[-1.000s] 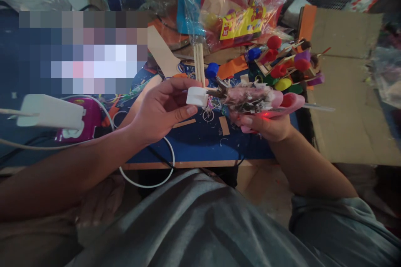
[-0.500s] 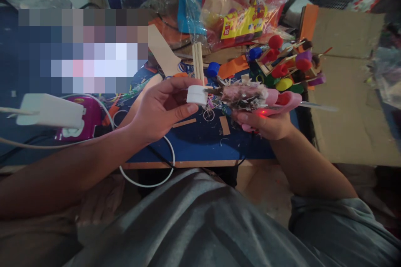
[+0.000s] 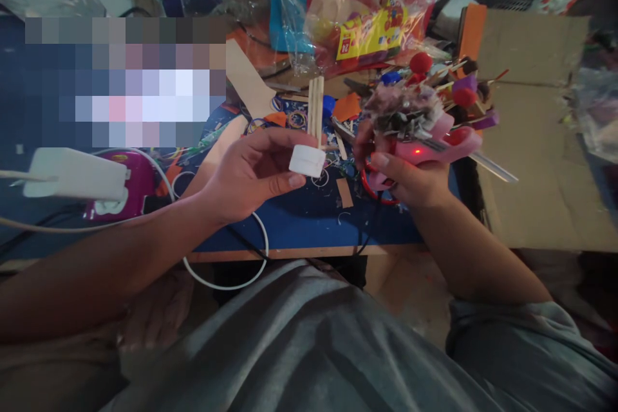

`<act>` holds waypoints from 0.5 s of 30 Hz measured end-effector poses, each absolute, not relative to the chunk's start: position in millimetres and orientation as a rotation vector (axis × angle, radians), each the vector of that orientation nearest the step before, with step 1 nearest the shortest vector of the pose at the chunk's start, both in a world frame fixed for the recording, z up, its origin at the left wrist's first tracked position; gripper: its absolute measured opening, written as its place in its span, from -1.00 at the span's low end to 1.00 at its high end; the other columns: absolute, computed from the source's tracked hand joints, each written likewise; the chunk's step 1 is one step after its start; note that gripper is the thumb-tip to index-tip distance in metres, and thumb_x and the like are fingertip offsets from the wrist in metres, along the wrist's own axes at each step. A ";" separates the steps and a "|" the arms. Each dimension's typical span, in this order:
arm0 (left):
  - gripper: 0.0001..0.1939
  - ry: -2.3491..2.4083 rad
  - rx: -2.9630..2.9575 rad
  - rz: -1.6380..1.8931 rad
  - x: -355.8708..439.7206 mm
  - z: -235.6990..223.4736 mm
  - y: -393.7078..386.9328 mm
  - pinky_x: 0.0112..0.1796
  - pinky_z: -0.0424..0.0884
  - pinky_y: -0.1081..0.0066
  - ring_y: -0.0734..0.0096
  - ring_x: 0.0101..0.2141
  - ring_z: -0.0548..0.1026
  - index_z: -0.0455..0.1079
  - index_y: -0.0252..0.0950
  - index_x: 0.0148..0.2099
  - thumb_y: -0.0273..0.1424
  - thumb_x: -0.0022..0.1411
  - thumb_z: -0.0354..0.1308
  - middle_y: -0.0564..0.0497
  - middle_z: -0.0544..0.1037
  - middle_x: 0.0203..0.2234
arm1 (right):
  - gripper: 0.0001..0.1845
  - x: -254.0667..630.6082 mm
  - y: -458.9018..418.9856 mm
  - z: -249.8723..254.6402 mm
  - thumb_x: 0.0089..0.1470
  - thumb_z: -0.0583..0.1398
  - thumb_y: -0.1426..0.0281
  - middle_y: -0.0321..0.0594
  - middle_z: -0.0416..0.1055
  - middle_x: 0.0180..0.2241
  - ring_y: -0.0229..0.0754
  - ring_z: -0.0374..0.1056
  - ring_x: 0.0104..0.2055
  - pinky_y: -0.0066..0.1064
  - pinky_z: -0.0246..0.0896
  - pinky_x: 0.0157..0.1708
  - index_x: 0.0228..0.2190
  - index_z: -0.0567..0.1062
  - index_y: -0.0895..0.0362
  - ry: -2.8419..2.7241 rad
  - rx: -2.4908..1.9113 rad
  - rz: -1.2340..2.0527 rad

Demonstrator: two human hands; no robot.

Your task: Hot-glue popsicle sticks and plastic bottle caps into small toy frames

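Observation:
My left hand (image 3: 251, 170) pinches a white bottle cap (image 3: 308, 161) between thumb and fingers. Thin wooden sticks (image 3: 315, 109) rise upright just behind the cap; whether they are joined to it I cannot tell. To the right, my right hand (image 3: 410, 174) is wrapped round a pink hot glue gun (image 3: 447, 136) with a lit red light. Grey and pink scraps cling to the gun's front, and a clear glue stick (image 3: 497, 168) sticks out of its back. The gun's nozzle is apart from the cap. Red scissor handles (image 3: 371, 188) show partly under my right hand.
Bottle caps and stick pieces (image 3: 463, 93) are heaped at the back right, beside cardboard (image 3: 535, 161). A plastic-wrapped pack (image 3: 371, 35) lies behind. On the left are a white charger (image 3: 74, 174), a purple power socket (image 3: 140, 174) and a looped white cable (image 3: 267, 232). Scraps litter the blue tabletop (image 3: 299, 225).
The glue gun has drawn back from the white cap and tipped upward to the right. My left hand has tilted the cap slightly, with the sticks shifting a little right.

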State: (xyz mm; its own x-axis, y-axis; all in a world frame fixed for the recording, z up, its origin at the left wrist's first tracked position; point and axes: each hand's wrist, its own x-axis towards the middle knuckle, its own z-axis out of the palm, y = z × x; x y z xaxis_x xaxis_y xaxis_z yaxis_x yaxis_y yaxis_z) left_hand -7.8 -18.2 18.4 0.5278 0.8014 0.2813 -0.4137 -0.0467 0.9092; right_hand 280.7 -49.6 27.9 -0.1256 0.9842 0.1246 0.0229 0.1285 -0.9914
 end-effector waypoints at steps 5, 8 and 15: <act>-0.58 0.414 1.334 0.937 -7.2 24.0 -21.0 -0.04 0.82 0.35 0.27 -0.15 0.83 0.79 -0.15 0.05 -0.33 0.18 0.79 -0.04 0.85 -0.09 | -0.37 266.5 -48.2 31.9 0.09 0.64 -0.16 -0.17 0.72 0.10 0.08 0.68 0.02 -0.22 0.60 -0.43 -0.35 0.48 -0.03 -1.304 -1.033 1.320; -0.59 0.432 1.336 0.913 -6.6 24.5 -20.9 -0.08 0.83 0.33 0.24 -0.16 0.83 0.78 -0.16 0.00 -0.32 0.15 0.79 -0.06 0.84 -0.12 | -0.42 262.9 -47.9 25.3 0.14 0.62 -0.15 -0.20 0.73 0.18 0.07 0.71 0.04 -0.27 0.55 -0.48 -0.29 0.53 -0.05 -1.283 -1.027 1.399; -0.57 0.377 1.332 0.910 -8.3 20.8 -20.3 -0.03 0.82 0.35 0.24 -0.11 0.85 0.78 -0.17 0.07 -0.40 0.18 0.76 -0.09 0.86 -0.05 | -0.37 258.5 -43.1 18.0 0.06 0.66 -0.16 -0.22 0.77 -0.10 -0.06 0.74 -0.20 -0.38 0.44 -0.54 -0.25 0.57 0.01 -1.281 -1.021 1.520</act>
